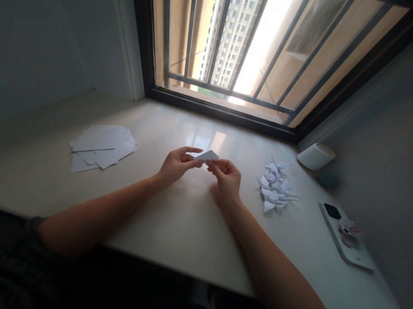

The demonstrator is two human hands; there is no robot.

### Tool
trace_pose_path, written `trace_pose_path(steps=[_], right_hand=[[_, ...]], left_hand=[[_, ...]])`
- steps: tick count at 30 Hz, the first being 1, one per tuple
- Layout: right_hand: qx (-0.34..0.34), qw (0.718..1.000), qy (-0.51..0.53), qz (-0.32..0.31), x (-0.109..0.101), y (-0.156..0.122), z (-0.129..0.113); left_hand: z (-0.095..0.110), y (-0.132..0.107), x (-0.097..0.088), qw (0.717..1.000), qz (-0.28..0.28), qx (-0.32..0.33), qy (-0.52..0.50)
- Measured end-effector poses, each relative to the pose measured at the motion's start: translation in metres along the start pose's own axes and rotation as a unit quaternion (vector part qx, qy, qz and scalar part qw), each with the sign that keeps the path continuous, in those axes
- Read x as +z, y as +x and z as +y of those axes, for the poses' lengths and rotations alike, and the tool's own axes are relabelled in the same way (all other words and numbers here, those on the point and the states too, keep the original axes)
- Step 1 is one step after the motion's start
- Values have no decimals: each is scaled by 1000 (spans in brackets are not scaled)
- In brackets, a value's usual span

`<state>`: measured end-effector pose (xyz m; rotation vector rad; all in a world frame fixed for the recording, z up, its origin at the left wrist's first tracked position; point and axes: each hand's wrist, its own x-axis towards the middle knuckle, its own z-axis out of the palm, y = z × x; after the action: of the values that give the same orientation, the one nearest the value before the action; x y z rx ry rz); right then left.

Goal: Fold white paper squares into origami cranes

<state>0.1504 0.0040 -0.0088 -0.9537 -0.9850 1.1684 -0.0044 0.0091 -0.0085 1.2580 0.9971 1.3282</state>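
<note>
Between my two hands, a small folded piece of white paper is held up over the middle of the table, its peak pointing away from me. My left hand pinches its left end between thumb and fingers. The right end is gripped by my right hand, thumb and forefinger pressed together. To the left lies a loose stack of white paper sheets. On the right sits a pile of folded paper pieces, pointed and crumpled together.
A white cup-like container stands at the right wall, beside a dark rounded object. Nearer on the right lies a white flat device with a small clear-wrapped item on it. A barred window borders the table's far side.
</note>
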Motion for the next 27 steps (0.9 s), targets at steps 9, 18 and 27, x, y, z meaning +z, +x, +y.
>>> trace_pose_path(steps=[9, 18, 27], right_hand=[[13, 1000, 4, 20, -6, 7, 4], [-35, 999, -12, 3, -9, 10, 13], [-117, 978, -171, -35, -12, 9, 13]], left_hand=[[11, -1, 2, 999, -33, -35, -11], [8, -1, 2, 999, -48, -11, 5], [0, 1, -2, 997, -47, -60, 24]])
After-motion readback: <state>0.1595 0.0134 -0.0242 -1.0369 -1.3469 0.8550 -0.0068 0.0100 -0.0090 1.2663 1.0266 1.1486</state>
